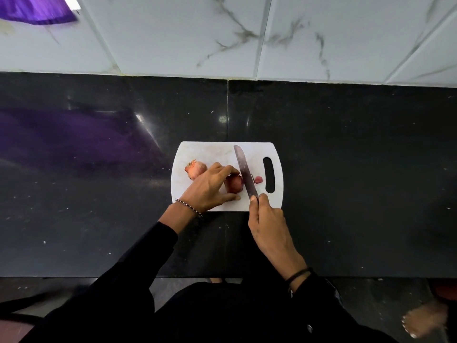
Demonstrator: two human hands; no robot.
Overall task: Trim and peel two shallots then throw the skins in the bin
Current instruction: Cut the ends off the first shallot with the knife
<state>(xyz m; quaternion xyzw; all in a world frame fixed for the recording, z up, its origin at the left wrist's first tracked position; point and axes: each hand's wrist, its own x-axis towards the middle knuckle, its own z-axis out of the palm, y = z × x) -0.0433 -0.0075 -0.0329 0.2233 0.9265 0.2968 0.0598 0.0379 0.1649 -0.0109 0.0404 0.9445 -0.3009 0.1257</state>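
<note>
Two shallots lie on a white cutting board (212, 151). My left hand (210, 188) grips the nearer shallot (233, 184) between fingers and thumb, holding it on the board. The second shallot (196, 168), still in its papery skin, lies to the left behind my fingers. My right hand (265, 220) grips the handle of a knife (244, 173); its blade lies against the right end of the held shallot. A small pink cut piece (258, 179) sits just right of the blade.
The board rests on a black polished counter (346, 169) below a white marble-tiled wall (296, 33). A purple object (37, 8) hangs at the top left. The counter's front edge runs near my body, and a bare foot (422, 320) shows on the floor at lower right.
</note>
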